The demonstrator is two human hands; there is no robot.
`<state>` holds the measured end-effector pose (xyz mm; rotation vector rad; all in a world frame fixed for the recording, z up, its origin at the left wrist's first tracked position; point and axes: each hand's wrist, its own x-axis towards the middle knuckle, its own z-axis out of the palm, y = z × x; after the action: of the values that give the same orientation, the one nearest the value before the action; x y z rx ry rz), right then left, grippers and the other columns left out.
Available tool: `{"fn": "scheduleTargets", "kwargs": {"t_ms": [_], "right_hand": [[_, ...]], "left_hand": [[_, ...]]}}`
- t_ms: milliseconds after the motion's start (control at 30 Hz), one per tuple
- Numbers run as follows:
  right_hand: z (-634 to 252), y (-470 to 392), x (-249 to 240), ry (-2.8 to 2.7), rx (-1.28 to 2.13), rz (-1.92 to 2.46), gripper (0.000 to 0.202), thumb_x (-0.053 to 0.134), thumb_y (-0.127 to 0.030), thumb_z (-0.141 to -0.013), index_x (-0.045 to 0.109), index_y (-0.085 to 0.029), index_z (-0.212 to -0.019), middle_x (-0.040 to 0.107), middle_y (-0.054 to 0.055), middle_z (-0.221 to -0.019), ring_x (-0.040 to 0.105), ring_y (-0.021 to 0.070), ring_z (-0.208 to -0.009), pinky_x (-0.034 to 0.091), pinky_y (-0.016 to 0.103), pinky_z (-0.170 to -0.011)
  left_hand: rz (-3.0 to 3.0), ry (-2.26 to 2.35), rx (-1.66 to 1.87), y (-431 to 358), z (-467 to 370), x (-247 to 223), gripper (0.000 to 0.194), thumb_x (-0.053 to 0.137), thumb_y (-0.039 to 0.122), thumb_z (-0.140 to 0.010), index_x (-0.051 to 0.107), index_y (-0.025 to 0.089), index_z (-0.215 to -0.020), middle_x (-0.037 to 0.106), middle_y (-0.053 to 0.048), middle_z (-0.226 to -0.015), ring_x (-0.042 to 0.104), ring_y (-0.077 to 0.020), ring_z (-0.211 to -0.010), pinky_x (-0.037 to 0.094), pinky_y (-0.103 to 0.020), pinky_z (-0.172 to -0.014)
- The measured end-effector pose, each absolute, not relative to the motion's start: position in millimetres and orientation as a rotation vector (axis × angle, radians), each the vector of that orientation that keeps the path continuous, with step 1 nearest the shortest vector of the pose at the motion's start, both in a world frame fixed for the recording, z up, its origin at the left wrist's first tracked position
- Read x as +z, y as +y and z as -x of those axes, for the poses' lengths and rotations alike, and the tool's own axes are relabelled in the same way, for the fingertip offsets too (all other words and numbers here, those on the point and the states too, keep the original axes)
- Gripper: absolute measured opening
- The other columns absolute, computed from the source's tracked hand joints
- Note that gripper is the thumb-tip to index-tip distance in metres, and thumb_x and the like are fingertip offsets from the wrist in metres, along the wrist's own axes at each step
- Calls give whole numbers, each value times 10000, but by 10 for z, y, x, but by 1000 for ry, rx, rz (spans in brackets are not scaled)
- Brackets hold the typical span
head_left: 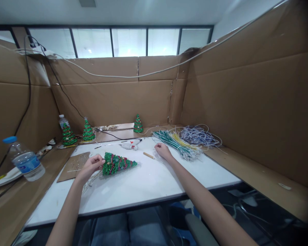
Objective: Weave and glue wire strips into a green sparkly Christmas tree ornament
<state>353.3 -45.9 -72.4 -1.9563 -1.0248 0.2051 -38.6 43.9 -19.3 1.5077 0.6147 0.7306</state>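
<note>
A green beaded tree (118, 163) with red garland lies on its side over the white tabletop (133, 191), its tip pointing right. My left hand (93, 163) pinches its base at the left end, where loose wires hang down. My right hand (163, 151) is closed, fingertips together, right of the tree; what it holds, if anything, is too small to make out. Just left of that hand lies a small wooden-handled tool (149, 155). Behind the tree rests a white glue gun (129, 146).
Bundled green and yellow wires (178, 143) and tangled white-purple wires (199, 136) lie at the back right. Three finished trees, one a small tree (138, 124), stand at the back. A water bottle (25, 160) and cardboard piece (74, 165) are left. Cardboard walls (113, 99) surround the table.
</note>
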Motion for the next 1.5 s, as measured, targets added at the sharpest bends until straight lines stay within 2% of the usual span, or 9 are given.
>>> {"fn": "scheduleTargets", "kwargs": {"t_ms": [100,200,300,367,500,667,867,1067,1500], "right_hand": [[-3497,-493,-669,-1028,106,1895,215,554,-316,-895,602,-138,-1007,617,55,-1008,596,161,-881,504,357,-791],[-3396,-529,-585,-1032,2,1817,122,546,-216,-841,598,-150,-929,617,26,-890,570,153,-771,467,322,-747],[-3196,-553,-490,-1068,-52,1731,184,468,-181,-786,575,-181,-936,602,5,-845,503,129,-598,424,283,-641],[-3015,-567,-438,-1127,-61,1670,211,430,-187,-776,563,-190,-941,596,5,-855,475,118,-559,405,271,-619],[-2628,-634,-387,-1316,-2,1570,224,464,-205,-764,552,-199,-969,585,-1,-859,489,112,-584,404,246,-611],[-2342,-783,-381,-1605,126,1514,247,590,-302,-771,586,-232,-1007,607,-9,-940,520,117,-690,406,238,-656],[-2353,-818,-412,-1826,230,1555,324,725,-263,-634,643,-229,-945,643,-23,-894,521,132,-725,392,263,-729],[-2393,-811,-432,-1862,213,1633,396,680,-157,-590,635,-219,-979,642,-7,-965,512,138,-741,393,253,-707],[-2462,-801,-424,-1882,178,1733,314,609,-139,-605,662,-196,-909,651,18,-929,538,137,-707,401,232,-659]], "left_hand": [[-1512,613,738,446,385,-196,376,769,375,-636,457,165,-644,459,54,-639,445,-73,-580,387,-186,-573],[-1511,603,740,454,382,-202,370,763,374,-647,459,163,-650,456,55,-639,439,-70,-579,383,-181,-569],[-1505,606,736,458,382,-209,378,764,370,-651,449,162,-648,444,58,-630,431,-65,-575,378,-175,-564],[-1509,603,738,459,383,-213,379,764,371,-654,449,160,-649,443,58,-630,430,-64,-578,380,-173,-567],[-1518,596,736,456,384,-212,381,763,375,-656,449,159,-651,445,57,-632,428,-64,-583,389,-176,-574],[-1515,607,735,445,379,-199,389,770,380,-644,449,159,-650,452,57,-627,424,-63,-580,387,-175,-572],[-1513,603,740,444,374,-193,389,773,377,-639,452,158,-648,442,56,-627,418,-64,-573,380,-178,-565],[-1527,598,738,455,374,-207,378,760,380,-656,452,161,-652,448,52,-633,430,-68,-582,390,-180,-576],[-1541,604,739,472,381,-224,367,747,383,-669,450,168,-657,444,52,-640,437,-72,-581,390,-180,-579]]}}
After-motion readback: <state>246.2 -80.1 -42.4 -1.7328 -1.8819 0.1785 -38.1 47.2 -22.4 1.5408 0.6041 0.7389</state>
